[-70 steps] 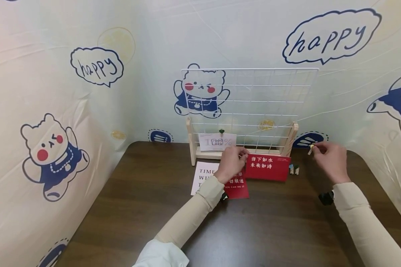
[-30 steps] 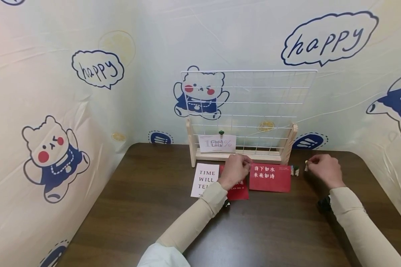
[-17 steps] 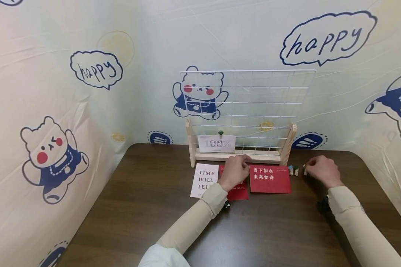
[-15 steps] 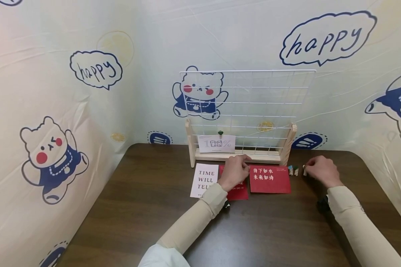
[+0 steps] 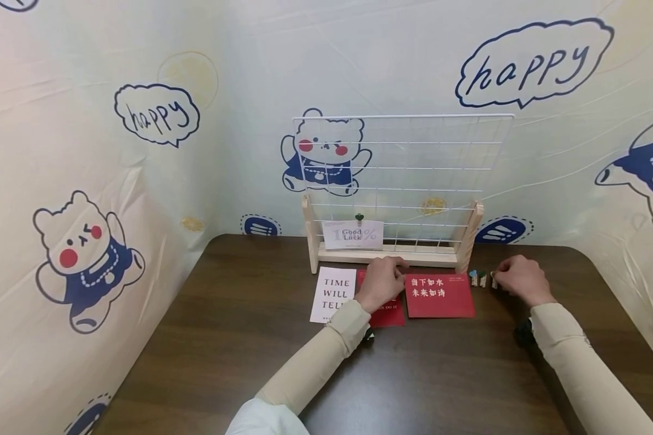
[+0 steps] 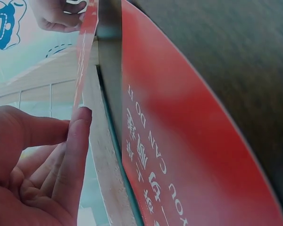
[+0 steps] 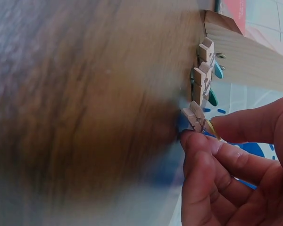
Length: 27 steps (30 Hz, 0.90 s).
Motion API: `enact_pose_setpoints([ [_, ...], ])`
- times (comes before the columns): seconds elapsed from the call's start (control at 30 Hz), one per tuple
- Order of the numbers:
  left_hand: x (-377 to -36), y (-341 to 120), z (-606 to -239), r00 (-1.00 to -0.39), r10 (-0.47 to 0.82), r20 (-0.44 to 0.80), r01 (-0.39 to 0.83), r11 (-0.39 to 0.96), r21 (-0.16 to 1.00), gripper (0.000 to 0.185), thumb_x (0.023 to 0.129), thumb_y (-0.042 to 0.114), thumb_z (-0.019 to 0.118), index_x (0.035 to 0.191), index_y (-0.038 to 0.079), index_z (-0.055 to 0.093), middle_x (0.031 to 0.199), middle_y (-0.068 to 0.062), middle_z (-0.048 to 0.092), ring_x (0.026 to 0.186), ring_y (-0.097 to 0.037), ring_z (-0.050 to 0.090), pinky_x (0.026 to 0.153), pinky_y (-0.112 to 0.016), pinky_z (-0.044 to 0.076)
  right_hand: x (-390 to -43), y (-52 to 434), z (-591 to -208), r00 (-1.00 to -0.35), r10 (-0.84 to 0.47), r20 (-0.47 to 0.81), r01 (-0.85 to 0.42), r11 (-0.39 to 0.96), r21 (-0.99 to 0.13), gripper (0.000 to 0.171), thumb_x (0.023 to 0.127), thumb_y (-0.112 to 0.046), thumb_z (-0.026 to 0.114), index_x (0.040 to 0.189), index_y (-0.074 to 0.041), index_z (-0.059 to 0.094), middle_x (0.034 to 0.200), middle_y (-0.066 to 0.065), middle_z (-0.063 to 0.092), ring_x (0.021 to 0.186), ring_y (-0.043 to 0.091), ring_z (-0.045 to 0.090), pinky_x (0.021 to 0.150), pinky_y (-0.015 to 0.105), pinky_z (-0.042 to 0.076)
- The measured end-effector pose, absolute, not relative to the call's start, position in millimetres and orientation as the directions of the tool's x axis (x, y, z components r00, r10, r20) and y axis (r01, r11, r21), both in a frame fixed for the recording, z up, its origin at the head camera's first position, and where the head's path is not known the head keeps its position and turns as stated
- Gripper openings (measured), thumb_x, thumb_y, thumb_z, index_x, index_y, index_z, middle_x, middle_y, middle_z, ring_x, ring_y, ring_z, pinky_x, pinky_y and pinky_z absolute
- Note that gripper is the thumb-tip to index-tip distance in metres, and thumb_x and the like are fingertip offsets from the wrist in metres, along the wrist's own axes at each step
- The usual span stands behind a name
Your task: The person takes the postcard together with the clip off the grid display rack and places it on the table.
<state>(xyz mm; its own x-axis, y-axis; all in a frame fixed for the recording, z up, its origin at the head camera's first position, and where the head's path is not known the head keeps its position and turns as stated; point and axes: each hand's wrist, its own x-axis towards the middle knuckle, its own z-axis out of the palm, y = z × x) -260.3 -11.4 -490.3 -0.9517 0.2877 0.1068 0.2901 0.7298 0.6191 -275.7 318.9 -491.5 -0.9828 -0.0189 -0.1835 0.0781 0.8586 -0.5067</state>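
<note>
The left hand [image 5: 382, 281] is grasping a red card [image 5: 439, 296] by its left edge, with the thumb and fingers [image 6: 75, 157] pinching it. Two rows of white characters are showing on the card's face. It is sitting in front of the wooden stand [image 5: 470, 238], between the left hand and a short row of clips; whether its lower edge is touching the counter [image 5: 424, 374], one cannot tell.

The right hand [image 5: 524, 281] is pinching a small wooden clip with a yellow piece [image 7: 194, 117] between thumb and fingers [image 7: 247, 126], low over the counter. Just beside it, a green-topped clip [image 5: 482, 280] and a blue-topped clip [image 5: 473, 278] are lining up toward the red card's right edge.

Under the left hand, a second red card [image 6: 193, 122], reading "YOU CAN DO IT", is lying partly covered. A white card [image 5: 334, 295] printed "TIME WILL TELL" is lying on its left side.

Behind these, the stand is holding a white wire grid [image 5: 402, 115] upright. A "Good Luck" card [image 5: 334, 237] is hanging low on the grid, with a green clip [image 5: 360, 217] gripping its top edge. A printed cloth [image 5: 239, 169] with cartoon bears is covering the wall behind.
</note>
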Motion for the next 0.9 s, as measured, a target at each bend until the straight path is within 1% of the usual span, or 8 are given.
enact_pose_setpoints([
  [0.1,-259.9,-11.1,-490.1,-0.952,0.291,0.090,0.287,0.755,0.590,0.019,0.097,0.011,0.068,0.112,0.010,0.079,0.084,-0.001,0.078,0.063,-0.003,0.058,0.058,-0.016,0.044,-275.8,317.7,-492.1,-0.984,-0.015,-0.180,0.079,0.859,-0.505,0.037,0.093,-0.020,0.058,0.111,0.010,0.071,0.076,0.012,0.072,0.060,0.018,0.064,0.053,0.033,0.050],
  [0.27,-259.7,-10.9,-490.6,-0.953,0.294,0.072,0.280,0.768,0.576,0.016,0.098,0.012,0.067,0.107,0.011,0.080,0.083,0.000,0.076,0.063,-0.005,0.056,0.058,-0.017,0.043,-276.1,317.2,-494.1,-0.986,-0.016,-0.167,0.072,0.860,-0.506,0.037,0.094,-0.020,0.059,0.110,0.010,0.071,0.076,0.012,0.072,0.059,0.017,0.064,0.053,0.032,0.050],
  [0.47,-259.6,-10.7,-493.1,-0.951,0.305,0.055,0.279,0.764,0.581,0.017,0.096,0.009,0.068,0.107,0.010,0.080,0.087,-0.001,0.077,0.064,-0.005,0.056,0.059,-0.017,0.044,-275.8,316.5,-495.8,-0.989,-0.024,-0.147,0.054,0.861,-0.505,0.034,0.093,-0.022,0.059,0.106,0.007,0.074,0.072,0.009,0.071,0.059,0.016,0.064,0.052,0.033,0.049],
  [0.6,-259.6,-10.0,-494.5,-0.951,0.304,0.051,0.277,0.768,0.577,0.017,0.096,0.008,0.068,0.107,0.010,0.081,0.089,-0.002,0.078,0.066,-0.005,0.058,0.062,-0.019,0.046,-276.1,315.5,-496.8,-0.988,-0.024,-0.151,0.057,0.860,-0.507,0.034,0.094,-0.023,0.058,0.105,0.005,0.073,0.071,0.007,0.070,0.060,0.017,0.063,0.052,0.033,0.048],
  [0.9,-259.6,-9.5,-493.3,-0.956,0.291,0.034,0.257,0.778,0.573,0.015,0.098,0.012,0.069,0.108,0.009,0.081,0.093,-0.003,0.080,0.070,-0.007,0.061,0.064,-0.020,0.047,-275.3,313.9,-495.5,-0.987,-0.022,-0.159,0.064,0.855,-0.514,0.035,0.095,-0.023,0.058,0.104,0.006,0.074,0.071,0.007,0.070,0.059,0.016,0.064,0.052,0.033,0.049],
])
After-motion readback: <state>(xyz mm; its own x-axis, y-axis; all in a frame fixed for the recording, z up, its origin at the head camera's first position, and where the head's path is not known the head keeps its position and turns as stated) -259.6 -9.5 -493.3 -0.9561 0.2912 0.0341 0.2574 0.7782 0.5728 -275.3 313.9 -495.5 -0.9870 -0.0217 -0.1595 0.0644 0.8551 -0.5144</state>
